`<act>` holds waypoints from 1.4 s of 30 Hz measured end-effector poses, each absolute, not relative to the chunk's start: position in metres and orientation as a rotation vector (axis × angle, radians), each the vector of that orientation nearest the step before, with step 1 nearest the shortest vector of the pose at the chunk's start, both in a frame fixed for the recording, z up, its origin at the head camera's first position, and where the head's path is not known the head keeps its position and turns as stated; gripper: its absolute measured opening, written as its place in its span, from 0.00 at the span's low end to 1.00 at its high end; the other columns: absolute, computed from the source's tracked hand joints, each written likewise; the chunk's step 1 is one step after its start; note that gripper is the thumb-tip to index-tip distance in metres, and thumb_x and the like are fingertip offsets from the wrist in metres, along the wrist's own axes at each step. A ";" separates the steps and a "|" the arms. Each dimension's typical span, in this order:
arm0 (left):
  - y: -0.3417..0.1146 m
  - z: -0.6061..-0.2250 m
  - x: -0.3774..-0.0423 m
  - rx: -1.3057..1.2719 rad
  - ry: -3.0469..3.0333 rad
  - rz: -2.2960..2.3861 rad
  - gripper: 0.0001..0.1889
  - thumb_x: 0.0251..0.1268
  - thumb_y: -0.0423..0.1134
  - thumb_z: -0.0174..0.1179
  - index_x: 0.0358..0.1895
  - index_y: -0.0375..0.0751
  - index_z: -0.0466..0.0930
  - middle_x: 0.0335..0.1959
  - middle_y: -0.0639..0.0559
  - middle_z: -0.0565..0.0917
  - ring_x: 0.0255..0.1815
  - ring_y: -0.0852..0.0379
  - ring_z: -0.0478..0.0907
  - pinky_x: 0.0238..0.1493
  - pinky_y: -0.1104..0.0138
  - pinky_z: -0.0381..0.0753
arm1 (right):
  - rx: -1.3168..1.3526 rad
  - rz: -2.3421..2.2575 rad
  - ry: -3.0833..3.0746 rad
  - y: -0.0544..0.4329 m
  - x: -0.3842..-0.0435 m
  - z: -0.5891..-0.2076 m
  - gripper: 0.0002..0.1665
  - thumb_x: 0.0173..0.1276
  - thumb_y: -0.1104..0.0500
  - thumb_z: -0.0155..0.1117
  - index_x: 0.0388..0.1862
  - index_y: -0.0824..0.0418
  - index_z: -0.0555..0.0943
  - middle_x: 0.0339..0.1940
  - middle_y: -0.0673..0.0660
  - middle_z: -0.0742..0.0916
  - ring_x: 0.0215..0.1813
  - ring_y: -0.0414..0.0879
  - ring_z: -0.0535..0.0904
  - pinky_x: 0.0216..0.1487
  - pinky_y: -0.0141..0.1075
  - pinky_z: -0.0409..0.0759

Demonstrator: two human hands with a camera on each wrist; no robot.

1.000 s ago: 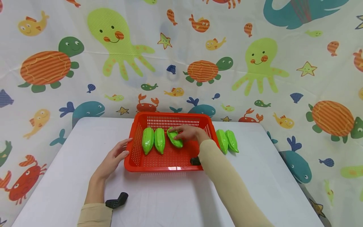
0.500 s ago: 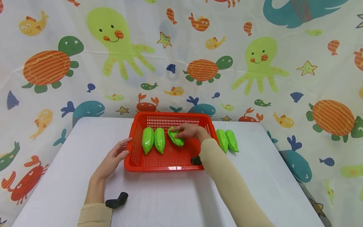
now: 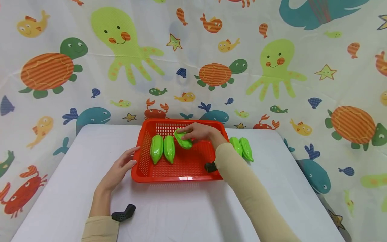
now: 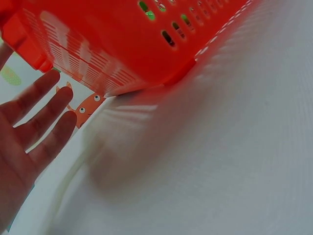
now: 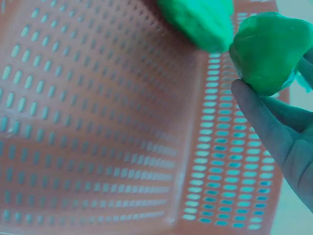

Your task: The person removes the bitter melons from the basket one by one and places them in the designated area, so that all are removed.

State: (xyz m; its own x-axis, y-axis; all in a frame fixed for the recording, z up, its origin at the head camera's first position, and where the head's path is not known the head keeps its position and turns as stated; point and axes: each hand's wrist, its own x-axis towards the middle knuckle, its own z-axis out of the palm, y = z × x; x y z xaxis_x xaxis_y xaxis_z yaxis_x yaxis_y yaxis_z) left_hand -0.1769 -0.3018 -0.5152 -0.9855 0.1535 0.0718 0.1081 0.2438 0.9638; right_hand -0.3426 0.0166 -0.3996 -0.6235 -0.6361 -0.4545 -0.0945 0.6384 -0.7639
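Observation:
My right hand (image 3: 199, 131) pinches a long green ribbed fruit (image 3: 185, 144) with a pointed end and holds it tilted, raised inside the red basket (image 3: 163, 179). In the right wrist view its lobed end (image 5: 269, 54) shows beside the thumb and fingers. Two similar fruits lie side by side in the basket's left half, a left one (image 3: 156, 149) and a right one (image 3: 169, 149). My left hand (image 3: 119, 169) is at the basket's left rim, its fingers extended and spread in the left wrist view (image 4: 29, 127).
Two more green fruits (image 3: 246, 149) lie on the white table (image 3: 169, 215) just right of the basket, partly behind the right forearm. A cloth (image 3: 181, 50) printed with sea animals hangs behind the table. Each wrist carries a black camera (image 3: 124, 213).
My right hand has raised the green ribbed fruit from the basket floor and moved slightly toward the back. The left hand stays at the rim, and the other fruits lie where they were.

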 end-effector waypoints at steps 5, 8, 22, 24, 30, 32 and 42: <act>-0.302 -0.514 -0.177 0.256 2.447 1.893 0.29 0.74 0.47 0.51 0.75 0.52 0.58 0.72 0.43 0.64 0.69 0.41 0.62 0.61 0.38 0.69 | -0.595 -0.942 2.154 0.013 -0.340 -0.384 0.29 0.67 0.49 0.67 0.67 0.44 0.76 0.67 0.48 0.74 0.59 0.45 0.74 0.54 0.39 0.81; -0.302 -0.514 -0.177 0.259 2.441 1.895 0.29 0.75 0.47 0.51 0.75 0.52 0.58 0.72 0.43 0.64 0.69 0.41 0.61 0.61 0.38 0.68 | -0.600 -0.969 2.168 0.012 -0.337 -0.376 0.29 0.66 0.49 0.68 0.67 0.45 0.76 0.65 0.49 0.75 0.55 0.46 0.77 0.57 0.44 0.79; -0.302 -0.515 -0.178 0.267 2.452 1.879 0.29 0.75 0.47 0.50 0.76 0.52 0.58 0.71 0.43 0.64 0.68 0.41 0.62 0.61 0.41 0.70 | -0.625 -1.021 2.302 0.037 -0.323 -0.348 0.27 0.64 0.47 0.70 0.63 0.43 0.79 0.56 0.52 0.80 0.50 0.50 0.77 0.52 0.45 0.80; -0.302 -0.515 -0.178 0.266 2.455 1.877 0.28 0.75 0.47 0.50 0.75 0.52 0.58 0.71 0.43 0.65 0.68 0.42 0.62 0.61 0.41 0.70 | -0.639 -1.039 2.327 0.043 -0.322 -0.346 0.27 0.64 0.46 0.70 0.62 0.42 0.80 0.57 0.51 0.80 0.52 0.49 0.76 0.51 0.44 0.79; -0.302 -0.515 -0.178 0.271 2.464 1.872 0.29 0.75 0.47 0.50 0.75 0.52 0.58 0.72 0.43 0.64 0.68 0.42 0.63 0.61 0.41 0.70 | -0.615 -1.158 2.362 0.063 -0.318 -0.343 0.27 0.64 0.45 0.69 0.63 0.42 0.79 0.57 0.52 0.79 0.53 0.50 0.75 0.49 0.41 0.81; -0.302 -0.515 -0.178 0.267 2.463 1.872 0.29 0.75 0.47 0.50 0.75 0.52 0.58 0.72 0.43 0.64 0.68 0.42 0.63 0.61 0.42 0.70 | -0.592 -1.219 2.357 0.071 -0.316 -0.344 0.27 0.65 0.45 0.68 0.64 0.43 0.78 0.60 0.51 0.77 0.56 0.50 0.75 0.50 0.41 0.81; -0.301 -0.515 -0.177 0.244 2.444 1.880 0.29 0.75 0.48 0.51 0.76 0.52 0.58 0.72 0.42 0.64 0.69 0.41 0.61 0.61 0.38 0.68 | -0.472 -1.399 2.376 0.108 -0.312 -0.352 0.32 0.65 0.43 0.67 0.69 0.44 0.74 0.69 0.49 0.73 0.64 0.50 0.72 0.60 0.48 0.75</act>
State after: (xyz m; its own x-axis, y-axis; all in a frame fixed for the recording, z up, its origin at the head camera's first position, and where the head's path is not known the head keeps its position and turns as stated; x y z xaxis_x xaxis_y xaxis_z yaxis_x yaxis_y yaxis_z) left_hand -0.1770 -0.3012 -0.5148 -0.9864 0.1540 0.0578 0.0954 0.2491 0.9638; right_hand -0.3124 0.1076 -0.3519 -0.8863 -0.4467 -0.1227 -0.1094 0.4591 -0.8816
